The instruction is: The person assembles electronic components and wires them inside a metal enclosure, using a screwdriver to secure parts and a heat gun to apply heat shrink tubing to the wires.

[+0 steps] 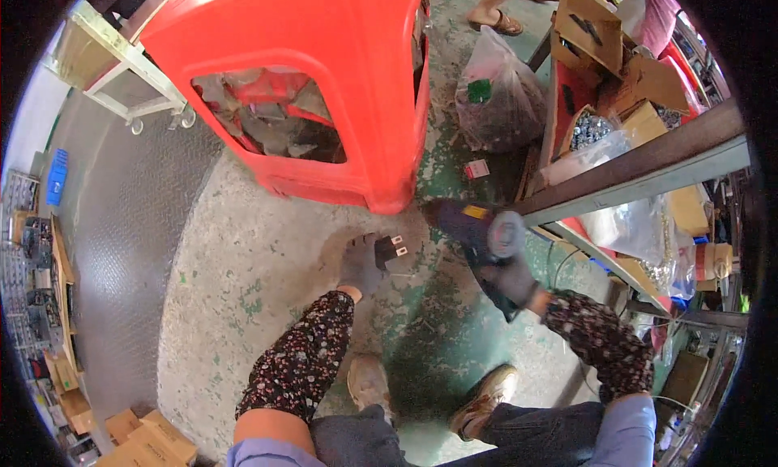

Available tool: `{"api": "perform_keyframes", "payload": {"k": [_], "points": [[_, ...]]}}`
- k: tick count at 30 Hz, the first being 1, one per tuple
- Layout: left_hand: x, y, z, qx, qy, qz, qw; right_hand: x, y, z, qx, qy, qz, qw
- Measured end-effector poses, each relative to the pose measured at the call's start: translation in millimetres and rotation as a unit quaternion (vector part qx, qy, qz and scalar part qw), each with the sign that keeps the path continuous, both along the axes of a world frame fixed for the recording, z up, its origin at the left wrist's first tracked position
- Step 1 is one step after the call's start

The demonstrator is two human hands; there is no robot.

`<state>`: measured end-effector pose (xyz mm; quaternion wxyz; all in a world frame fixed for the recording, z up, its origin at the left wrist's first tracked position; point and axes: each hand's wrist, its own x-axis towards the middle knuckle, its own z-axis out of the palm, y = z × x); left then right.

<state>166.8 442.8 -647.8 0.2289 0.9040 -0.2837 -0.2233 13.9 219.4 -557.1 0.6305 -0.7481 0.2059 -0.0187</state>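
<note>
My left hand (361,266), in a grey glove, closes its fingers round a small black piece with two flat metal prongs (394,248), held above the floor. The prongs point right, away from the palm; the glove covers the rest of it. In my right hand (512,280), also gloved, is a dark drill-like power tool (466,225) with a yellow label and a round silver part. Its front end points left, toward the foot of a red plastic stool (381,143). Motion blurs the tool and the right hand, so finer detail is lost.
A bulging clear plastic bag (498,102) stands beyond the tool. To the right, a red-topped bench (559,102) carries open cartons and bags of small metal parts, with a metal beam (648,171) across it. A white wheeled cart (130,86) and cardboard boxes (150,443) lie left.
</note>
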Motion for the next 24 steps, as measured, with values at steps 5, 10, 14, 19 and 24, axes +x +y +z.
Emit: {"api": "perform_keyframes", "payload": {"k": [5, 10, 14, 19, 24], "points": [[-5.2, -9.7, 14.4, 0.093, -0.050, -0.103, 0.989, -66.6, -14.4, 0.0, 0.238, 0.121, -0.038, 0.963], [-5.3, -3.4, -16.1, 0.137, -0.058, -0.089, 0.985, -94.7, -30.5, -37.1, 0.258, 0.159, -0.131, 0.944], [-6.6, 2.6, -12.8, 0.047, -0.095, -0.084, 0.991, -111.2, -55.6, -65.9, -0.002, 0.240, -0.082, 0.967], [5.9, 40.7, -19.8, -0.129, -0.119, 0.047, 0.983, -94.8, -53.8, -60.2, -0.166, 0.262, -0.026, 0.950], [24.4, 61.8, -17.9, -0.111, -0.196, 0.107, 0.968, -99.7, -56.8, -54.6, -0.325, 0.212, -0.038, 0.921]]}}
